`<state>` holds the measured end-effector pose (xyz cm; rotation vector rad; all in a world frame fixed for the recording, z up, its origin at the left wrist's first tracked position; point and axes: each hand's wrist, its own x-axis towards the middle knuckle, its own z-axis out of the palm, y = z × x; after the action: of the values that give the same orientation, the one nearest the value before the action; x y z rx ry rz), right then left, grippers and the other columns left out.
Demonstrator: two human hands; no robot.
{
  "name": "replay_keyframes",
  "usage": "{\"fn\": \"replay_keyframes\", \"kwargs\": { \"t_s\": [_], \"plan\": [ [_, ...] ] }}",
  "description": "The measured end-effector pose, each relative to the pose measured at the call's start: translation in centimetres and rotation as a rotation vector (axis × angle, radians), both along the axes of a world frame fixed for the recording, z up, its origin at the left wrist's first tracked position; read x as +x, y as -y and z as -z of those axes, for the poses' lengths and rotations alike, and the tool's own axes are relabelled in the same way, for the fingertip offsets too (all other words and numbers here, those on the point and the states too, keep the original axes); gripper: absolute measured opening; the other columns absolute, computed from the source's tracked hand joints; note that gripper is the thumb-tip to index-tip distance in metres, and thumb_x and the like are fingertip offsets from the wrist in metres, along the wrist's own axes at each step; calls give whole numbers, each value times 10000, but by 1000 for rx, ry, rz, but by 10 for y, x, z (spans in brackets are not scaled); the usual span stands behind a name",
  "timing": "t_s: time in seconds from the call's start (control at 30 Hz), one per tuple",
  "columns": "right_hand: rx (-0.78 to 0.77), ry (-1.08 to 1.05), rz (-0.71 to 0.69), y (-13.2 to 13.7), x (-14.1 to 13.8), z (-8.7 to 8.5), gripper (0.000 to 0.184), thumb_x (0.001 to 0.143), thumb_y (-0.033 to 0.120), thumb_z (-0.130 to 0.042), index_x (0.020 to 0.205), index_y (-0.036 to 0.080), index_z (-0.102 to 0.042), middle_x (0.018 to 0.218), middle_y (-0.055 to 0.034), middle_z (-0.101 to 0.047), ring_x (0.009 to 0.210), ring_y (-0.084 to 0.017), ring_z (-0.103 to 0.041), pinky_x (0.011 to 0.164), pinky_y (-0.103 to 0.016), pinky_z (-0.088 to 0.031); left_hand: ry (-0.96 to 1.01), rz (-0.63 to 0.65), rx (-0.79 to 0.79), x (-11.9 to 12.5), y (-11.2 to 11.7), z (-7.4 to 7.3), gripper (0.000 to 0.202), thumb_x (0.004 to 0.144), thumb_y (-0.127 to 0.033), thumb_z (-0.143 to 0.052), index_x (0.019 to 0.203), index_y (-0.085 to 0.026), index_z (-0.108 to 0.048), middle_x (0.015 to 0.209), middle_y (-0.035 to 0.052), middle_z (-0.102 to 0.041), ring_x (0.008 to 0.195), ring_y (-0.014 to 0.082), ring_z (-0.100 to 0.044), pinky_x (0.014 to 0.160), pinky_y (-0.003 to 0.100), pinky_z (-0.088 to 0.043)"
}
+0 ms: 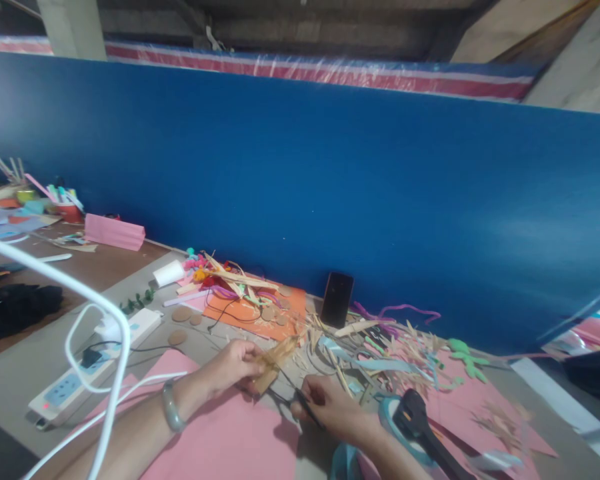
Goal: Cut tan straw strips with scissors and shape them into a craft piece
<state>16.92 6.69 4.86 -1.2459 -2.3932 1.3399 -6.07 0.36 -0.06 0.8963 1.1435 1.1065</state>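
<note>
So, going from the left: my power strip (pixel 63 390) sits along the left side of the grey table (pixel 10 387), white cable (pixel 123 350) looping above it. A white cup (pixel 169 273) lies on its side up near the back left corner, and a few round brown discs (pixel 179 335) are scattered just in front of it. Next to those, along the back edge, there's an orange sheet (pixel 293 307) with a heap of pale strips on it.

My left hand (pixel 236 365) is over the pink paper (pixel 230 440) toward the front edge, fingers pinched on a brown piece (pixel 275 360), which is tilted up roughly mid-table. Just right of that, my right hand (pixel 330 403) is closed around a dark-handled tool (pixel 307 408), its thin end right at the brown piece; can't tell if they're actually touching.

Behind, a black phone (pixel 337 300) leans on the blue partition (pixel 300 167) at the back edge. Further right it's messy strips, then a black-handled thing (pixel 420 417) over a teal ring (pixel 387 417) near the front edge, and a green figure (pixel 467 360) toward the back right.
</note>
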Motion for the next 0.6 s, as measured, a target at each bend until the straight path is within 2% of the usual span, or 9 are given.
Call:
{"fn": "replay_keyframes", "kwargs": {
  "t_s": [0.33, 0.6],
  "plan": [
    [-55, -34, -9, -3, 2, 8, 305, 667, 339, -683, 572, 184, -437, 509, 71, -373, 512, -77, -298, 450, -213, -190, -2, -5, -68, 2, 3, -15, 337, 640, -359, -755, 842, -126, -620, 630, 24, -650, 470, 170, -623, 425, 261, -498],
    [-140, -104, 11, -4, 2, 9, 399, 627, 406, -740, 528, 177, -428, 478, 66, -403, 484, -66, -302, 449, -210, -199, 4, 23, -82, 0, 1, -9, 358, 627, -411, -765, 795, -148, -591, 611, 14, -634, 480, 187, -631, 422, 270, -495]
  ]
}}
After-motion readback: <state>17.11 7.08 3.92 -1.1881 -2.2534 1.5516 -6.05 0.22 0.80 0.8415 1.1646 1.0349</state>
